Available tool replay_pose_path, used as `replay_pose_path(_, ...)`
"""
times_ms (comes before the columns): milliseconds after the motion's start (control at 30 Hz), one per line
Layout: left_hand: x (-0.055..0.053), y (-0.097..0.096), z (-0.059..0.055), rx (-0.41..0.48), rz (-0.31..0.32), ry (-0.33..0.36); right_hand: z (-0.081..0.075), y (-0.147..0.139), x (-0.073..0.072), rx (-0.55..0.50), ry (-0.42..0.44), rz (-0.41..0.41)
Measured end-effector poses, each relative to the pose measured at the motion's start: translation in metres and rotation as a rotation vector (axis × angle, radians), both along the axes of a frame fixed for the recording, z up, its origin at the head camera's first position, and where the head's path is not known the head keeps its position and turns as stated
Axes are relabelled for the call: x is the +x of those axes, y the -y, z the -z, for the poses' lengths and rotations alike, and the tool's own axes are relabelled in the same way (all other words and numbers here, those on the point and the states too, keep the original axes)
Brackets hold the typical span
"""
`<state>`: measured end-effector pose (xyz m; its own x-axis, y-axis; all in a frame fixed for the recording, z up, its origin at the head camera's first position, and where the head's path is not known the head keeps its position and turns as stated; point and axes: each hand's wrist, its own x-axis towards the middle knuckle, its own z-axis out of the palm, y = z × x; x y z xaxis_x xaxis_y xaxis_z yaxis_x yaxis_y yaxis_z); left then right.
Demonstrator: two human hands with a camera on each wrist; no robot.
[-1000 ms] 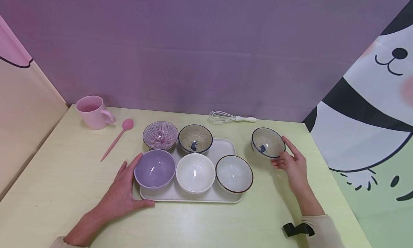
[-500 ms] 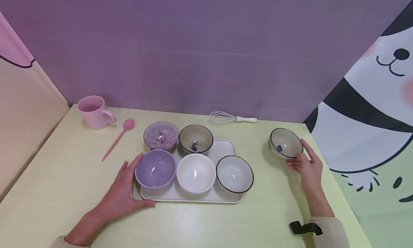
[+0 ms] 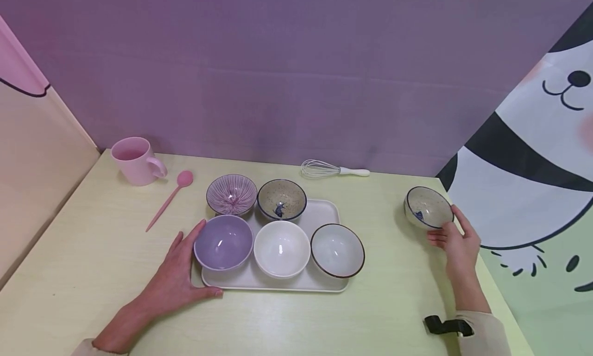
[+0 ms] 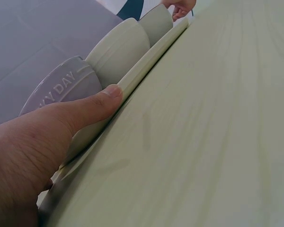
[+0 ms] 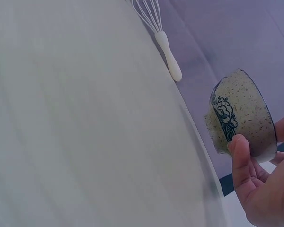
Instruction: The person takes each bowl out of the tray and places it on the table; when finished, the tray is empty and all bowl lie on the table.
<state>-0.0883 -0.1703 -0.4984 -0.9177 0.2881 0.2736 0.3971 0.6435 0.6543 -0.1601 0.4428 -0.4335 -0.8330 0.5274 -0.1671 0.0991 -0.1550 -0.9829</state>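
Note:
My right hand [image 3: 463, 248] grips a speckled beige bowl [image 3: 428, 209] by its near right side at the table's far right. The bowl has a dark blue rim and a blue motif, and in the right wrist view it hangs above the tabletop. My left hand [image 3: 171, 279] rests at the left front corner of a white tray [image 3: 319, 284], thumb [image 4: 97, 106] along the front rim, fingers extended beside a purple bowl [image 3: 223, 243]. On the tray also stand a white bowl [image 3: 281, 249], a brown-rimmed white bowl [image 3: 337, 250], a second speckled bowl [image 3: 281, 199] and a striped bowl [image 3: 231, 194].
A pink mug [image 3: 135, 163] and a pink spoon [image 3: 169, 199] lie to the back left. A white whisk [image 3: 333, 168] rests by the purple backdrop [image 3: 296, 88]. The table's right edge [image 3: 498, 294] runs close to my right arm.
My right hand has carried the speckled bowl to the right, away from the tray and close to the table's right edge. My left hand and the tray have stayed where they were.

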Motion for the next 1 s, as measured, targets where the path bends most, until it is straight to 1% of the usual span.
replay_pose_path(200, 0.0, -0.001, -0.001, -0.001, -0.004, 0.013, 0.0, -0.011, 0.001, -0.027, 0.007, 0.03)
replay_pose_path(433, 0.0, -0.001, -0.005, 0.025, -0.004, 0.051, 0.0, -0.02, 0.006, -0.051, 0.005, 0.057)
replay_pose_path(667, 0.001, 0.0, -0.004, 0.023, -0.006, 0.048, 0.003, -0.035, 0.007, -0.069, -0.012, 0.087)
replay_pose_path(1000, 0.001, 0.0, -0.005, 0.02, -0.019, 0.085, 0.001, -0.041, 0.01, -0.086, 0.01, 0.116)
